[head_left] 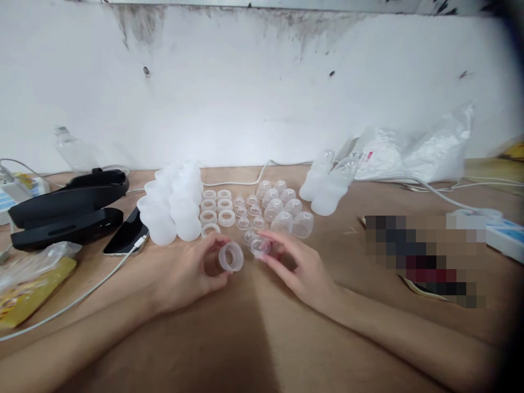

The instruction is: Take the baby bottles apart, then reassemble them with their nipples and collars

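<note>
My left hand (192, 273) is closed round a translucent plastic ring (231, 256), held on its side just above the brown table (254, 338). My right hand (297, 265) pinches a small clear silicone nipple (260, 247) right beside that ring. Directly behind both hands lie rows of white rings (216, 210), small clear nipples (248, 210) and clear dome caps (282, 210). A cluster of white bottles (174, 202) stands left of the rings.
More bottles (325, 183) lie at the back right, before white plastic bags (413, 147). A phone (126, 234) on a white cable, a black device (67, 210) and a yellow packet (28, 289) sit at the left. A power strip (503, 232) lies at the right.
</note>
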The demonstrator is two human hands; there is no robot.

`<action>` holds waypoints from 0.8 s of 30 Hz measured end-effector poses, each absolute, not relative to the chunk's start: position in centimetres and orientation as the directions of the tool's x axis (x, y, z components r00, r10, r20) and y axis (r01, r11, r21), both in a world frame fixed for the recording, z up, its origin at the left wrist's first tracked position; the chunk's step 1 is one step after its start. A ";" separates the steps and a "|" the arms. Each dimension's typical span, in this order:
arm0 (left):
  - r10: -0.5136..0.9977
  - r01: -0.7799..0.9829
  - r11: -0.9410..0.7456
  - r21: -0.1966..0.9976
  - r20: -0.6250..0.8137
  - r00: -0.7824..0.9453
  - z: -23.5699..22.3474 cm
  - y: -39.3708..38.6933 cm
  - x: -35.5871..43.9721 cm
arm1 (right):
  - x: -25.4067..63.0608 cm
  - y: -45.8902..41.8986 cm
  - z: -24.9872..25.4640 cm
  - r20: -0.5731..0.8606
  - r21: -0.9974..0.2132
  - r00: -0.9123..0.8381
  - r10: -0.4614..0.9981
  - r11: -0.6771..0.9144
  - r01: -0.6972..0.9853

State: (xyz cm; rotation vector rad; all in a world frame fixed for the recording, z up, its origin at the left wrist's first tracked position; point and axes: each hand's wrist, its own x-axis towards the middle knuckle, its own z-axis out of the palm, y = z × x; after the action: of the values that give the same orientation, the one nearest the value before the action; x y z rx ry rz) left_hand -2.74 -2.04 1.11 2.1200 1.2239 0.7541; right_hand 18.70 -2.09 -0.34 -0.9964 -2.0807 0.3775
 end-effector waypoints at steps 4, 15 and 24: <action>0.877 0.369 -0.359 0.857 0.174 0.448 0.7 -1.6 -1.6 | 17.8 -1.6 -0.6 0.564 -0.626 -0.256 0.785 0.609 0.487; 0.877 0.309 -0.351 0.884 0.195 0.439 0.4 -2.1 -1.3 | 17.8 -2.1 -0.6 0.741 -0.242 -0.519 0.426 0.890 0.386; 0.865 0.346 -0.404 0.847 0.231 0.445 0.6 -2.1 -1.3 | 17.7 -2.2 -0.6 0.669 -0.256 -0.639 0.379 0.925 0.280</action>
State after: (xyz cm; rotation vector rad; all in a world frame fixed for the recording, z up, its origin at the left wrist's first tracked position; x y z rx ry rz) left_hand -1.31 -2.11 0.62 1.9529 1.0155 0.8867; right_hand 17.73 -2.16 -0.57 -0.4654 -2.3022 0.1638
